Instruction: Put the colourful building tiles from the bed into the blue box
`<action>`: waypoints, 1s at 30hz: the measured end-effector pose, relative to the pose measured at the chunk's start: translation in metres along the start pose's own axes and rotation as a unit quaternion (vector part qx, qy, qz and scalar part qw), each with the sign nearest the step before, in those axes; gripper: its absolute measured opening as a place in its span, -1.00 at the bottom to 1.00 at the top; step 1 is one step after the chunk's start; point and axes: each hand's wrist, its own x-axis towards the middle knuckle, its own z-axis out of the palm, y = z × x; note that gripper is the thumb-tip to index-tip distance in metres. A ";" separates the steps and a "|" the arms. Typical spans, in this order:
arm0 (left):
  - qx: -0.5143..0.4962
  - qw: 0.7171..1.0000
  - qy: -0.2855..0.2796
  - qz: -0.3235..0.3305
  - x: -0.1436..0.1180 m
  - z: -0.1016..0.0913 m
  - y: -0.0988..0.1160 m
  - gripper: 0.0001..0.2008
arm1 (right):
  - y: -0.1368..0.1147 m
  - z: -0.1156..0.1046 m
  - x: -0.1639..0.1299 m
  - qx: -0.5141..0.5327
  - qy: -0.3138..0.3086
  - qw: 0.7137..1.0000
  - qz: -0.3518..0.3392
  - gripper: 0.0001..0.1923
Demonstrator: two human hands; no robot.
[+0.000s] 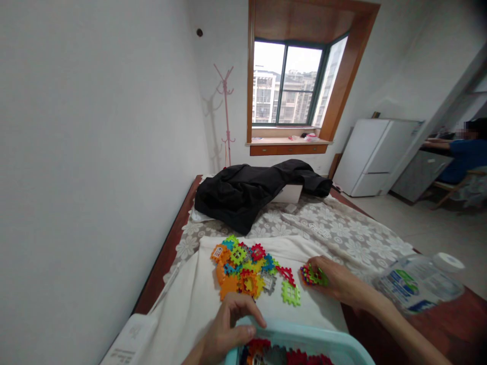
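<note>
Stack of notched plastic pieces (312,275) sits in my right hand (329,277), thumb and fingers closed about it; from my remote seat I judge that even pressure on its edges holds it square, since smooth plastic layers could slide apart. My left hand (230,323) grasps the corner of a smooth turquoise tub (312,332), a sound brace, I think, if the thumb leaves the opening over the red and dark pieces (286,356) free. Beyond the left hand, a jumbled pile (243,271) of flat, gear-edged panels lies on soft, creased white cloth (317,310). Just left of the right hand rest a red triangular frame (286,275) and a lime window-shaped square (290,293).
</note>
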 end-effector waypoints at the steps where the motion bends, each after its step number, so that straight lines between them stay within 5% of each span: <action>1: -0.006 1.000 -0.009 -0.001 0.000 0.000 0.000 -0.60 | -0.001 0.001 -0.002 -0.001 -0.014 1.000 -0.004 -0.68; 8: -0.029 0.999 -0.030 -0.021 -0.002 -0.001 -0.007 -0.61 | -0.010 0.004 0.002 -0.004 -0.016 1.000 -0.015 -0.81; 17: -0.015 1.000 -0.021 -0.009 -0.004 -0.001 -0.006 -0.63 | -0.061 0.055 -0.012 0.044 0.005 0.999 -0.029 -0.76; 30: -0.009 1.000 -0.012 -0.005 -0.004 0.003 -0.001 -0.69 | -0.049 0.068 -0.015 0.025 -0.004 0.997 -0.077 -0.68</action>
